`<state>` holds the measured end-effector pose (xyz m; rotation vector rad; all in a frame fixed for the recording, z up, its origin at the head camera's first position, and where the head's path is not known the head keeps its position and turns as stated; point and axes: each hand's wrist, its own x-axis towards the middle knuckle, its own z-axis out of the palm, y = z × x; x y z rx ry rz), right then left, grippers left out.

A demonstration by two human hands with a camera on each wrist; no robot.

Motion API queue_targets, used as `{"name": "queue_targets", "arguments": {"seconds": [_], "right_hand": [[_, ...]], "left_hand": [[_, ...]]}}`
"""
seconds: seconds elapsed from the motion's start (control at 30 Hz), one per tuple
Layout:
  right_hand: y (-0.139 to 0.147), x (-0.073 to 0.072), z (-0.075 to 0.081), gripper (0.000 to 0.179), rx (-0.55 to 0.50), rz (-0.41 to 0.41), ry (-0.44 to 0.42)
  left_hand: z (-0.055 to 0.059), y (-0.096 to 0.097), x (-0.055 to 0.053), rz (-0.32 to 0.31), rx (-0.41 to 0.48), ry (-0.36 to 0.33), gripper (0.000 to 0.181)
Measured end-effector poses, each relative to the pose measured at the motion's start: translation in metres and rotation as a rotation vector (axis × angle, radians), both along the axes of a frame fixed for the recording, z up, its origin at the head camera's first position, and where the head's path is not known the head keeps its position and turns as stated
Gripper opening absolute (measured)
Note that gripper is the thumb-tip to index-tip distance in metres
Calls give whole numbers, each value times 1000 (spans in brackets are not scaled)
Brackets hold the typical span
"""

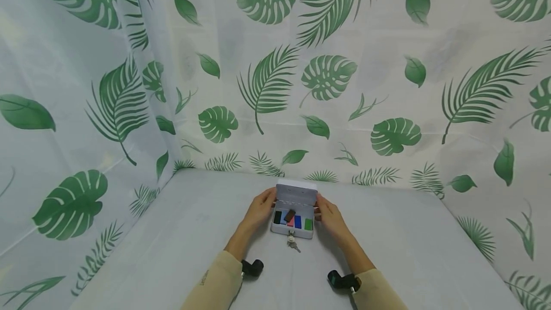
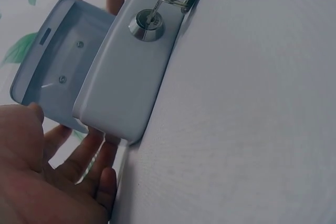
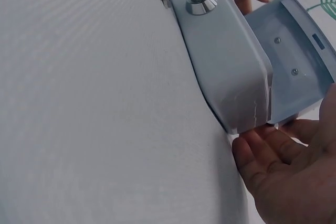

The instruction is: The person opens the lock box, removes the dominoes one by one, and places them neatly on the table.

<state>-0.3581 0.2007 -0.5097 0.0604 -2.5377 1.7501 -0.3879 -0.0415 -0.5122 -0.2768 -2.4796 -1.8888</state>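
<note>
A small pale metal cash box (image 1: pixel 292 230) stands on the table with its lid (image 1: pixel 297 194) raised. Inside lie several small rectangular blocks: a black one (image 1: pixel 277 217), a dark brown one (image 1: pixel 290 215) tilted over the others, a blue one (image 1: pixel 298 222) and a green one (image 1: pixel 308 224), with light blue and pink ones partly covered. My left hand (image 1: pixel 260 207) grips the left side of the lid, thumb at its edge, other fingers beside the box. On the opposite side, my right hand (image 1: pixel 330 214) holds the lid likewise. A key (image 2: pixel 157 4) sits in the front lock (image 2: pixel 146 24).
Another key (image 1: pixel 294 245) hangs from the ring in front of the box. The white-covered table (image 1: pixel 206 214) extends around it. A leaf-patterned curtain (image 1: pixel 361 80) closes off the back and sides. Dark wrist cameras (image 1: pixel 254 268) sit by the beige sleeves (image 1: pixel 217 281).
</note>
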Motion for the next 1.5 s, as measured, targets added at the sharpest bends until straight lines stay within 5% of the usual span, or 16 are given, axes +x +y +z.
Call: {"name": "queue_targets", "arguments": {"seconds": [0.97,1.5], "right_hand": [[-1,0,-1,57,23,-16,39],[-1,-1,-1,55,-13,-23,24]], "left_hand": [[-1,2,-1,23,-33,77,40],[1,3,2,21,-9,42,40]]}}
